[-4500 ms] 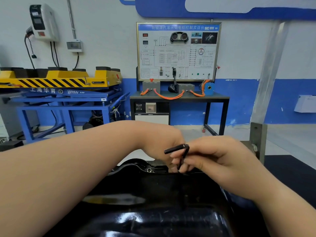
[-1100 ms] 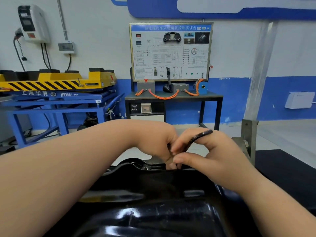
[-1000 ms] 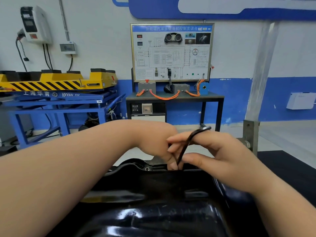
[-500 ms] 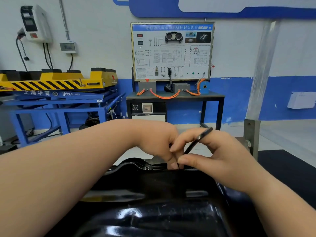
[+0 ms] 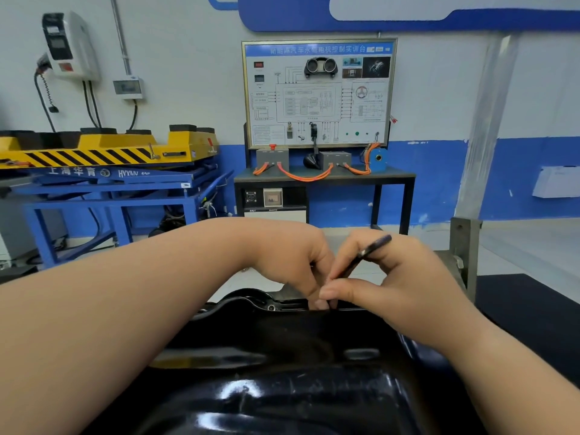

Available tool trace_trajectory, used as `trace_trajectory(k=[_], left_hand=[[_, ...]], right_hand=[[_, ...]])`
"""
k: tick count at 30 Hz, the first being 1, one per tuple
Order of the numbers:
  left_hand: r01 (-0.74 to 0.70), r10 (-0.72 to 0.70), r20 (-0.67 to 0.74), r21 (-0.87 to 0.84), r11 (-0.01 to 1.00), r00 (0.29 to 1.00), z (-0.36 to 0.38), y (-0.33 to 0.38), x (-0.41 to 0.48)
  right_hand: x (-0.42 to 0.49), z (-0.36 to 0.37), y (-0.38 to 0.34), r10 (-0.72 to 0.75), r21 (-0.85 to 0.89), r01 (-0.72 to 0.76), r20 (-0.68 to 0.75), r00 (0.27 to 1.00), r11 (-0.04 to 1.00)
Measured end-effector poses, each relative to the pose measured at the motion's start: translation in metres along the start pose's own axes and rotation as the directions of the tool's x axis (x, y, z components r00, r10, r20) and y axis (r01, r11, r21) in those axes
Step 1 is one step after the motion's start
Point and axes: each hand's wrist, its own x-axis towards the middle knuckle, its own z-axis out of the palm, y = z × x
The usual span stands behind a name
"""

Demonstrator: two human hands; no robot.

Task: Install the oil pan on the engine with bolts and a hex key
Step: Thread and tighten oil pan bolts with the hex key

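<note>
Training board [image 5: 318,92] unchanged — right hand [image 5: 405,287] pinches hex key [image 5: 367,252], handle swung rightward; left hand [image 5: 292,259] grip unclear.

A glossy black oil pan [image 5: 282,356] fills the lower middle of the frame. Both hands meet at its far edge, in the centre. The right hand [image 5: 398,287] pinches a black hex key [image 5: 367,252], whose upper arm slants up to the right. The left hand [image 5: 292,262] has its fingers curled down against the pan's edge, touching the right thumb; what they hold is hidden. A bolt [image 5: 271,308] sits in the rim just left of them. Behind stand a wiring board [image 5: 318,92] on a table [image 5: 392,177] at upper centre, a yellow and blue lift [image 5: 103,152] at left, and a metal post [image 5: 486,127] at right.
</note>
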Motion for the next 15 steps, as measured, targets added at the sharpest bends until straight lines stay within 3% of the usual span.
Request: trace_trajectory(k=[4,6,15], left_hand=[[0.001,-0.002,0.009,0.043,0.999,1.0,0.0,-0.001,-0.001],[0.002,-0.002,0.008,0.021,1.0,1.0,0.0,-0.001,-0.001],[-0.045,0.045,0.002,-0.048,0.998,0.999,-0.002,0.001,-0.003]], right_hand=[[-0.004,-0.01,0.002,0.038,0.042,-0.048,0.225,0.974,0.998],[-0.004,-0.013,0.004,0.054,0.002,-0.057,0.269,0.962,0.998],[0.001,0.001,0.002,0.018,-0.033,-0.018,0.0,1.0,0.999]])
